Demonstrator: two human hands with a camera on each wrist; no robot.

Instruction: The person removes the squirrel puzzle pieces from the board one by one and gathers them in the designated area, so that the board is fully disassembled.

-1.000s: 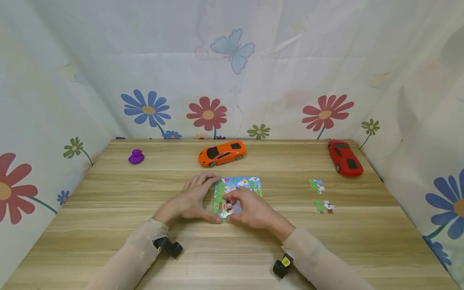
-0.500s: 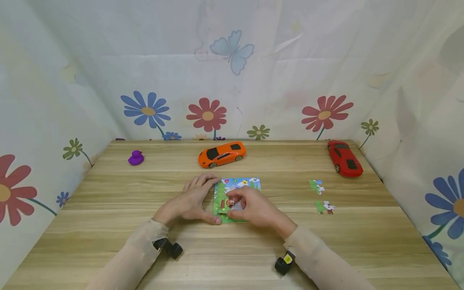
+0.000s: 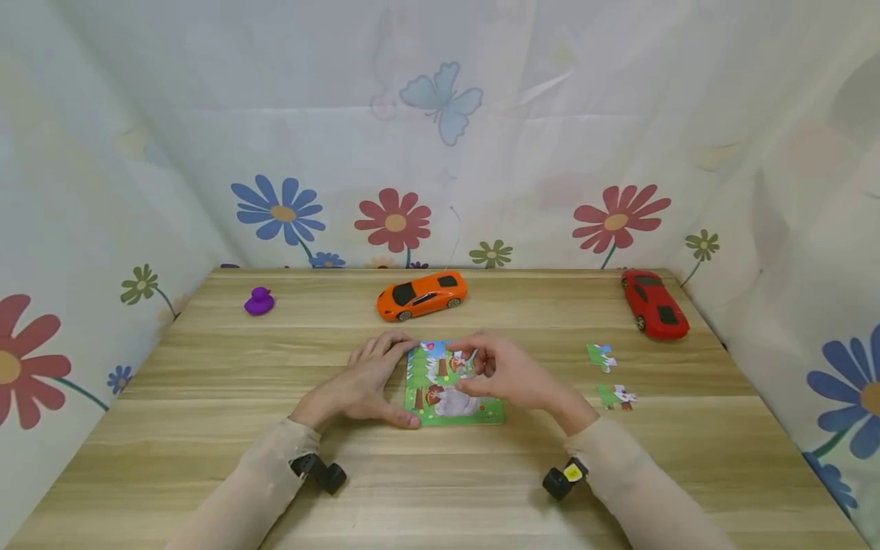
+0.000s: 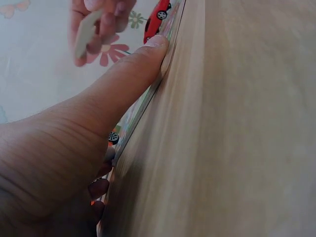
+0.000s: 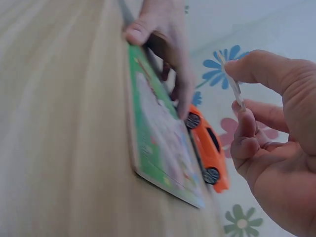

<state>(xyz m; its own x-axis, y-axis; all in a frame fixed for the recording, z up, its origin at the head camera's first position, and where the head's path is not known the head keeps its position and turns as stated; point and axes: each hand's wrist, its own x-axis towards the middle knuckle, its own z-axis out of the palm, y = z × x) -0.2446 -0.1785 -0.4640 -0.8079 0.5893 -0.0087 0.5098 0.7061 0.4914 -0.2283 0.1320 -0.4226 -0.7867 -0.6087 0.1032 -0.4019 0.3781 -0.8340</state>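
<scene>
A jigsaw puzzle board (image 3: 454, 419) with a cartoon picture lies flat on the wooden table. Along its left side rests my left hand (image 3: 374, 382), thumb (image 4: 143, 59) straight at the front left corner and fingers stretched toward the back left corner. My right hand (image 3: 512, 374) pinches a puzzle piece (image 5: 237, 89) between thumb and fingertips, raised over the board. From the head view that piece overlaps the board's upper middle, and the hand hides the board's right part. A pale grey patch shows in the lower middle of the picture.
Two loose puzzle pieces, one farther back (image 3: 601, 357) and one nearer (image 3: 617, 396), lie to the right. Behind the board stands an orange toy car (image 3: 422, 296). A red toy car (image 3: 653, 304) sits at the back right, a purple rubber duck (image 3: 259, 302) at the back left.
My right hand has lifted the puzzle piece from low over the board's middle and carried it back and to the right, uncovering more of the lower picture. The left hand has stayed put.
</scene>
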